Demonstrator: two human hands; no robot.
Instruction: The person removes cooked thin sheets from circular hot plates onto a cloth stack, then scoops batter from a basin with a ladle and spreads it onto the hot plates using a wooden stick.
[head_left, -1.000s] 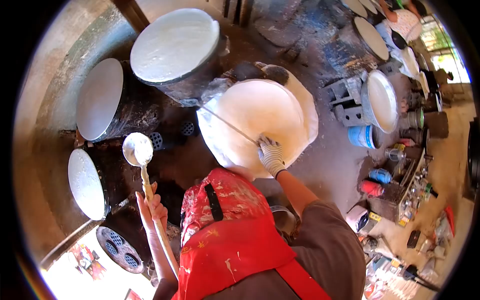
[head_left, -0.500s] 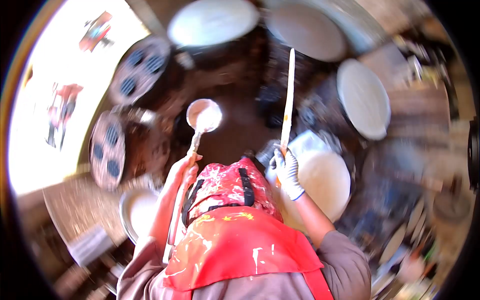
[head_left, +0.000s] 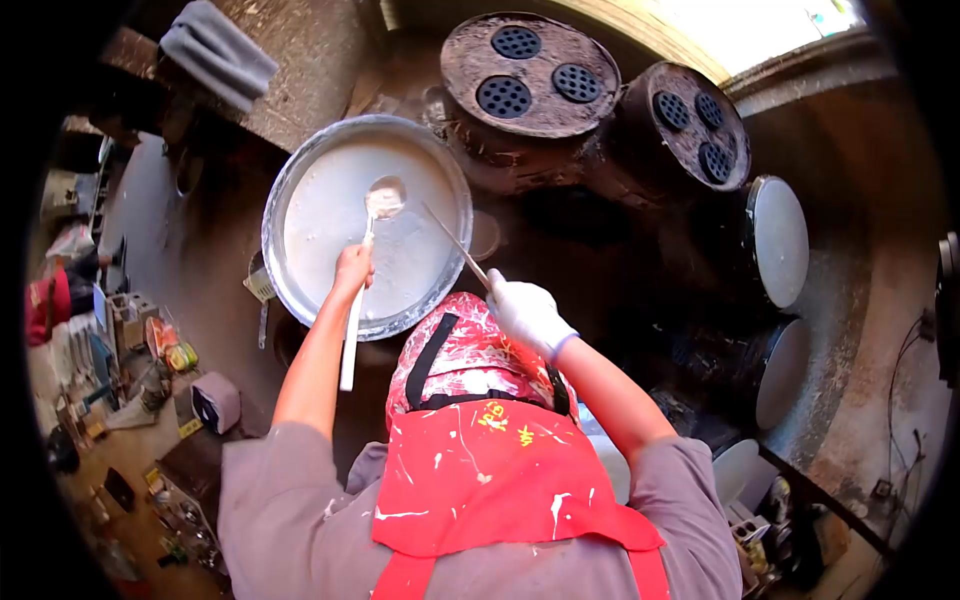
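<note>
My left hand, bare, is wrapped round the long pale handle of a ladle. The ladle's round bowl is over the wide metal basin of milky white liquid; whether it touches the surface I cannot tell. In a white glove, my right hand grips a long, thin flat stick, seen edge-on. Its tip reaches over the basin's right side. My red apron carries white splashes.
Two drum stoves topped with round, holed black briquettes stand beyond the basin. Round pale-topped drums line the right side. A grey cloth lies on a ledge at upper left. Assorted clutter covers the lower left.
My view and body have turned left towards the basin. The ladle has moved from above the floor to over the liquid. The stick now points left over the basin instead of straight ahead.
</note>
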